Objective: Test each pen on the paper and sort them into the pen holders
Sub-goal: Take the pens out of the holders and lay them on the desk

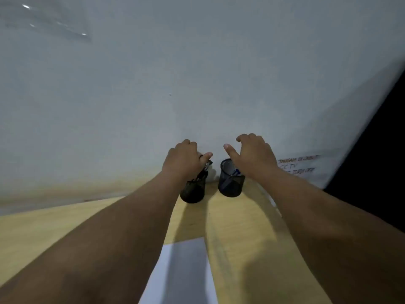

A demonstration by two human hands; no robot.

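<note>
Dim, soft overall. Light from behind and above, throwing long forearm shadows forward across the worktop (241,227) and paper (182,270). Faint glare streaks top left. Motion blur throughout; wide-angle bending at edges; black at right.

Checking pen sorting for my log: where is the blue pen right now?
In the head view, the blue pen stands inside the right pen holder, just under the right hand, beside the left pen holder.
</note>
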